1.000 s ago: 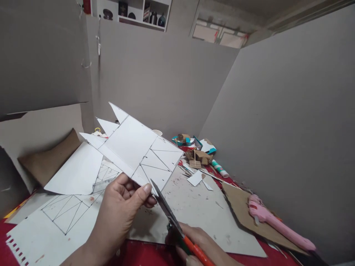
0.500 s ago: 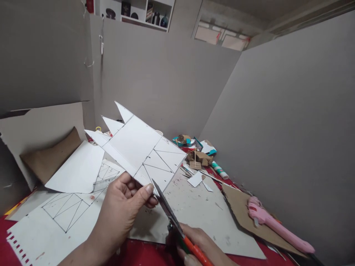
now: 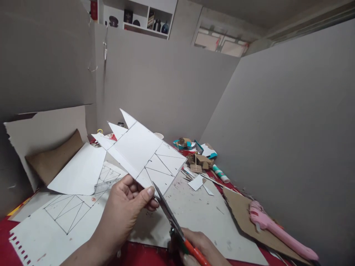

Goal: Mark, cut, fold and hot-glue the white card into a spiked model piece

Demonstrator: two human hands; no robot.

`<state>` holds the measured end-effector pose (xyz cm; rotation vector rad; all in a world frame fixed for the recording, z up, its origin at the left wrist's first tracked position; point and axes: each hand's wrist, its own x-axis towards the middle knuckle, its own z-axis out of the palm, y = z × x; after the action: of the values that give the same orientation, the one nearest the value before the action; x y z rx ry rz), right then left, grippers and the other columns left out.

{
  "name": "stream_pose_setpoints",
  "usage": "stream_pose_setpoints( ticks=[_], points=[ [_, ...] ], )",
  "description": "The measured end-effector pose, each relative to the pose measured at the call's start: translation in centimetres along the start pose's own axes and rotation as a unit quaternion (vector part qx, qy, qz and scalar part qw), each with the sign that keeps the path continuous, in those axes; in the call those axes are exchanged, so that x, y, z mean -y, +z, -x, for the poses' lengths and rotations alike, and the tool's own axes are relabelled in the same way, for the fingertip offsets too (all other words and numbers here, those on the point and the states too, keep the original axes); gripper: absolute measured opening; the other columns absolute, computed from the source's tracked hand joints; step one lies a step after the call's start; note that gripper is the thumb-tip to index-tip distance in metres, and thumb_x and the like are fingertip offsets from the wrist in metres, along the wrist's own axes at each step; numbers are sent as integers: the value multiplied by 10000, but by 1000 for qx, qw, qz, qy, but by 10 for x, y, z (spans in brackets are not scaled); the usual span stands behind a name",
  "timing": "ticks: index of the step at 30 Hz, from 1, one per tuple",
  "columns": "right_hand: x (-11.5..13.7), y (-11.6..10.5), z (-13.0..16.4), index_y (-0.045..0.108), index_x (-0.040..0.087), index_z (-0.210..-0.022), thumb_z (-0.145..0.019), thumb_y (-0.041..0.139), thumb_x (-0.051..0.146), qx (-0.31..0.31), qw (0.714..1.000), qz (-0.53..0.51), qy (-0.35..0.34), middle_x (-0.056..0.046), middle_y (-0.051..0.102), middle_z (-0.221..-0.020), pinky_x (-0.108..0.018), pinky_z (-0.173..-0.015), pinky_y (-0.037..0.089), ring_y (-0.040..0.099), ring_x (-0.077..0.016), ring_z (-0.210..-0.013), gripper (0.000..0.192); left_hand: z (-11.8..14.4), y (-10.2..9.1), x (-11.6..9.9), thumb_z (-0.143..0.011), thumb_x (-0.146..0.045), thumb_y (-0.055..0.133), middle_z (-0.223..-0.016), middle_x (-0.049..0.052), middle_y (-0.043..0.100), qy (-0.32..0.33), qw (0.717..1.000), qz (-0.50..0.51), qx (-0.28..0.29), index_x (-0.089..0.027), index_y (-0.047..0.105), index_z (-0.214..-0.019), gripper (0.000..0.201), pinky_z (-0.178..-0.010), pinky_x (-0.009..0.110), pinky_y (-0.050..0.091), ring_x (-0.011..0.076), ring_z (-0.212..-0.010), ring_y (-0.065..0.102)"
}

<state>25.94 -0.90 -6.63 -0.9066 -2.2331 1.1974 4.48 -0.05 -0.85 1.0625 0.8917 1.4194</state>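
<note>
A white sheet of card (image 3: 135, 147) with drawn black lines is held up above the table. Three pointed teeth are cut along its upper left end, and triangles are drawn at its right end. My left hand (image 3: 127, 207) pinches its lower edge between thumb and fingers. In my right hand (image 3: 199, 244) is a pair of scissors (image 3: 172, 218) with red-orange and green handles. The scissor blades reach the card's lower corner, beside my left thumb and near a drawn line. How far the blades are apart is hard to see.
Below lies a grey board (image 3: 210, 221) with paper scraps (image 3: 195, 183). A pink glue gun (image 3: 277, 229) rests on brown cardboard (image 3: 241, 210) at right. Left are a drawn-on sheet (image 3: 36, 236), a clear ruler (image 3: 107, 184) and a curled white sheet (image 3: 77, 170). Cardboard models (image 3: 201, 160) stand behind.
The view has tilted slightly, so everything sits a little lower in the picture. Both hands keep their grip, and the scissors stay at the card's lower corner.
</note>
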Motion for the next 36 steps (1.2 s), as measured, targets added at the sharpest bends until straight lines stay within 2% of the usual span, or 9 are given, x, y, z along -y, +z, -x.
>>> stream_pose_setpoints(
  ticks=[8, 12, 17, 24, 36],
  points=[
    [-5, 1, 0, 493, 176, -788, -894, 351, 687, -4, 1000, 17, -9, 25, 376, -644, -215, -526, 346, 343, -109, -585, 542, 1, -1, 2, -778, -315, 750, -658, 1, 673, 2, 1000, 1, 8, -164, 664, -853, 189, -591, 224, 529, 113, -574, 648],
    [-8, 1, 0, 458, 181, -786, -897, 352, 679, 7, 1000, 10, -24, 29, 363, -644, -216, -505, 311, 325, -100, -567, 522, 0, -1, 3, -773, -322, 752, -652, -4, 667, 0, 1000, 2, 8, -159, 656, -856, 206, -588, 222, 531, 113, -578, 653],
    [-5, 3, 0, 395, 195, -757, -903, 319, 686, 3, 1000, -6, -9, 35, 324, -633, -227, -481, 267, 293, -96, -549, 518, 0, -1, 2, -769, -318, 755, -652, -1, 670, -4, 1000, 4, 8, -152, 651, -869, 220, -592, 224, 533, 113, -581, 652],
    [-7, 4, 1, 381, 197, -745, -905, 326, 677, -9, 1000, 4, -4, 36, 318, -632, -233, -487, 252, 275, -98, -558, 508, 0, -2, 4, -773, -324, 752, -658, 2, 672, 0, 1000, 1, 13, -151, 656, -867, 219, -600, 227, 533, 115, -591, 655],
    [-12, 6, 3, 371, 198, -727, -929, 372, 634, -14, 999, -44, -11, 40, 322, -618, -228, -471, 233, 266, -89, -539, 480, 0, -2, 4, -748, -344, 768, -669, 12, 679, -6, 1000, 9, 18, -141, 660, -885, 267, -602, 252, 541, 134, -602, 658]
  ],
)
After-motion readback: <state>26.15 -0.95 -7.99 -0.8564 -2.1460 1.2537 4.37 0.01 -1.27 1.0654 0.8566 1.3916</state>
